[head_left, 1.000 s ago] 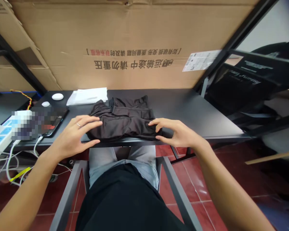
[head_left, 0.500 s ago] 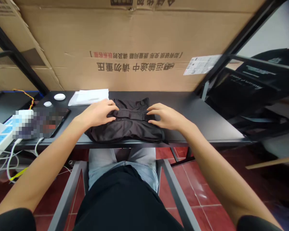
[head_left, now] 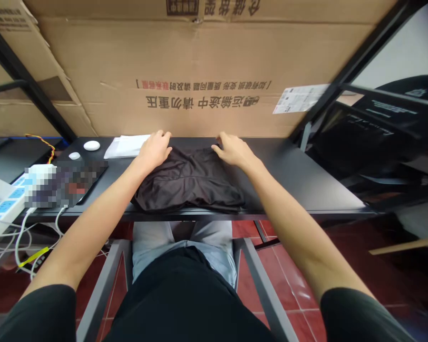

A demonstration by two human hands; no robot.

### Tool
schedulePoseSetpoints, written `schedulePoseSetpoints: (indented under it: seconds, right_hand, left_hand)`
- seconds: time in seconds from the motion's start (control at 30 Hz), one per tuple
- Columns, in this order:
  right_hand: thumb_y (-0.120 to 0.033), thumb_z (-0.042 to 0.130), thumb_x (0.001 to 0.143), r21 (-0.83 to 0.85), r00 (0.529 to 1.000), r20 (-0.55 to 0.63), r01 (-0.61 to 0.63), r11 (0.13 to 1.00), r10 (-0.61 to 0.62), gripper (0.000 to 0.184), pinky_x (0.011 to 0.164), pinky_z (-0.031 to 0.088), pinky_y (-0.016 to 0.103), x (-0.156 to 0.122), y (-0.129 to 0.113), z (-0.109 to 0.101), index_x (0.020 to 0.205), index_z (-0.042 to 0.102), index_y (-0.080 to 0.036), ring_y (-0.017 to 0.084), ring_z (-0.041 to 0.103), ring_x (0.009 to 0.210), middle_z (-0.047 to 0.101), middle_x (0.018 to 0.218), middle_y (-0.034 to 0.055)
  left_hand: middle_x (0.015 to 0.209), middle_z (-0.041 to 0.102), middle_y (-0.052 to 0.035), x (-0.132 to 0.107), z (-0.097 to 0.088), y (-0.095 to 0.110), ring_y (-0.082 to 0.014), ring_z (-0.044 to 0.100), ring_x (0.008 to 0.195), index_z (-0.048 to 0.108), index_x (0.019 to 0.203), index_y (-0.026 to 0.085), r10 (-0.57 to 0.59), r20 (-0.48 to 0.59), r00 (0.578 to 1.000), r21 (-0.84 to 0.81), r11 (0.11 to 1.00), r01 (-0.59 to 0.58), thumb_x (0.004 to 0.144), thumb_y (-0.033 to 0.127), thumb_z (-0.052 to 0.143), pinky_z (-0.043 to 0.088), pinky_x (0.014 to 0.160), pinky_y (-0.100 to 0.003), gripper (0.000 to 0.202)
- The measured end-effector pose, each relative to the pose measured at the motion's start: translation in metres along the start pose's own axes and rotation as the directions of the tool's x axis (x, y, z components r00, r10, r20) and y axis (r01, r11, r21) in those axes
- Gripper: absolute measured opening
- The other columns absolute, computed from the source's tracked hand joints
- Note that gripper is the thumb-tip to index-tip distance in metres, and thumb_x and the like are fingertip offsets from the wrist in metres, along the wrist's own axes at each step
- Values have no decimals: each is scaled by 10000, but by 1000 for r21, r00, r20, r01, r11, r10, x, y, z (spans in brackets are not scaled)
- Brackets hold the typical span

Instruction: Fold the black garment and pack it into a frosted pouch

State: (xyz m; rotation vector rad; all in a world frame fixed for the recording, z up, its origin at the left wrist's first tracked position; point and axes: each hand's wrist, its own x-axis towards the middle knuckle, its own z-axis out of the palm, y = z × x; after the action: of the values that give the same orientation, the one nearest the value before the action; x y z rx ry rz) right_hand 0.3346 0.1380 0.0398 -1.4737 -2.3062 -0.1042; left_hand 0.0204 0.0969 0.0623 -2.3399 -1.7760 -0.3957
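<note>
A dark, thin, slightly shiny piece of cloth [head_left: 192, 183] lies wrinkled along the front of the black desk, reaching its near edge. What kind of item it is cannot be told. My left hand [head_left: 157, 148] rests at the cloth's far left corner, thumb and fingers apart. At the far right corner is my right hand [head_left: 233, 149], its thumb also spread from the fingers, near the cloth's edge. Neither hand shows a clear grip on the fabric.
A white packet [head_left: 124, 146] lies left of my left hand. Further left are a white oval case [head_left: 92, 146], a partly blurred phone [head_left: 89, 183] and a power strip [head_left: 7, 202] with cables. A large cardboard sheet [head_left: 207, 52] stands behind the desk [head_left: 292, 180].
Both hands have moved away from me, from the cloth's middle to its far corners. The raised folded band across the cloth is gone, and the surface lies flatter.
</note>
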Motion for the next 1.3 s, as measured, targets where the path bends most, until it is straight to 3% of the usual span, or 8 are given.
schedulePoseSetpoints:
  seconds: [0.1, 0.2, 0.3, 0.37, 0.5, 0.77, 1.13, 1.3]
  right_hand:
    - [-439, 615, 1084, 54, 998, -37, 46, 997, -44, 516, 1237, 529, 628, -33, -22, -3, 1491, 668, -126, 443, 640, 1466, 711, 1530, 256]
    - [-632, 579, 1109, 207, 988, 73, 115, 971, -133, 649, 1385, 403, 584, -76, -47, -3, 1584, 658, -197, 382, 505, 1648, 593, 1723, 182]
    - [-820, 552, 1061, 228, 973, 226, 1, 974, -54, 901, 1437, 258, 667, -109, -62, 8, 1727, 536, -214, 416, 270, 1773, 382, 1871, 171]
    - [-881, 540, 1031, 216, 959, 284, -73, 974, 9, 996, 1438, 194, 715, -120, -63, 17, 1785, 455, -235, 430, 191, 1791, 290, 1907, 163]
    - [-915, 554, 1005, 253, 952, 306, -81, 964, 0, 1020, 1458, 172, 660, -122, -50, 24, 1800, 434, -289, 398, 183, 1797, 247, 1925, 121]
    - [-890, 601, 1001, 297, 958, 286, -87, 951, -1, 994, 1464, 189, 613, -116, -48, 22, 1766, 500, -263, 387, 218, 1791, 288, 1913, 126]
    - [-825, 658, 1013, 317, 964, 262, -46, 947, -41, 894, 1440, 214, 690, -117, -43, 24, 1731, 550, -302, 397, 270, 1775, 347, 1887, 137]
    - [-766, 681, 1031, 339, 965, 241, 15, 941, -102, 808, 1436, 208, 706, -119, -41, 21, 1708, 577, -337, 388, 309, 1763, 391, 1871, 115]
  left_hand:
    - [1571, 663, -237, -38, -4, 11, -404, 607, 1492, 628, 1583, 105, 35, -21, 999, -16, 999, -35, 1136, 399, 538, 488, 1269, -537, 543]
    - [1679, 604, -227, -89, 0, 22, -412, 519, 1602, 604, 1635, 122, 43, 67, 997, -54, 998, -39, 1156, 576, 460, 403, 1351, -580, 676]
    - [1831, 447, -183, -127, 16, 25, -416, 360, 1727, 520, 1739, 201, -49, 129, 990, -52, 997, 56, 1160, 662, 386, 271, 1405, -687, 752]
    - [1874, 375, -138, -138, 28, 21, -397, 302, 1760, 464, 1784, 266, -85, 135, 987, -63, 994, 94, 1156, 685, 385, 230, 1415, -706, 759]
    - [1869, 385, -97, -139, 41, 12, -361, 331, 1756, 446, 1798, 316, -96, 104, 990, -91, 990, 106, 1144, 707, 409, 233, 1428, -670, 763]
    - [1868, 382, -99, -139, 42, 12, -357, 337, 1753, 442, 1800, 314, -110, 86, 990, -101, 988, 119, 1145, 716, 384, 232, 1426, -671, 772]
    - [1861, 398, -115, -141, 42, 10, -345, 342, 1751, 431, 1806, 307, -94, 90, 991, -115, 988, 104, 1149, 701, 388, 227, 1429, -654, 768]
    - [1871, 387, -79, -142, 40, 8, -350, 338, 1752, 435, 1798, 387, -74, 111, 991, -125, 988, 88, 1146, 706, 413, 213, 1426, -670, 726]
